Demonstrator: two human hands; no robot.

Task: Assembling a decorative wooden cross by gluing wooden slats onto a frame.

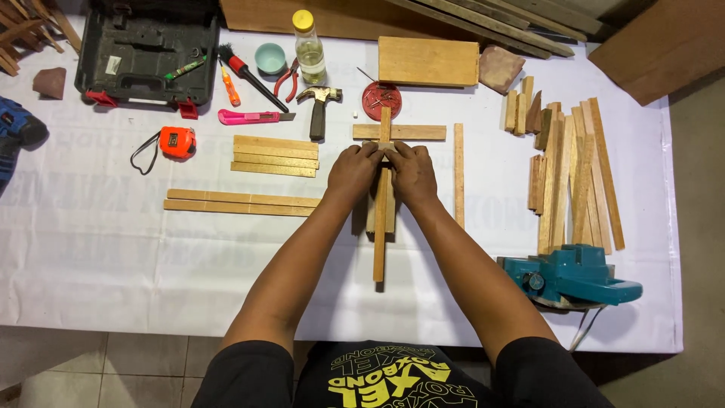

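- While both forearms are reaching toward twelve o'clock over the white-covered tabletop (pixel 98 249), the left hand (pixel 353 171) and right hand (pixel 412 172) are meeting side by side at the centre.
- Fingers of both hands are curling down onto a long wooden strip (pixel 380 249) that is running from twelve to six o'clock; the left-hand fingers (pixel 368 153) and right-hand fingers (pixel 398 153) are pinching a small piece at its upper part, though what that piece is cannot be told.
- A short wooden crosspiece (pixel 411 131) is lying across the strip's far end, just at twelve o'clock from the fingertips, forming a cross shape.
- A red round lid of nails (pixel 380 98) and a hammer (pixel 319 106) are sitting beyond the crosspiece, toward eleven and twelve o'clock.
- A stack of flat slats (pixel 275 156) and an orange tape measure (pixel 177 141) are lying at nine to ten o'clock from the hands.
- A loose pile of wooden strips (pixel 574 174) is resting at three o'clock, with a teal power planer (pixel 572 276) at four o'clock.
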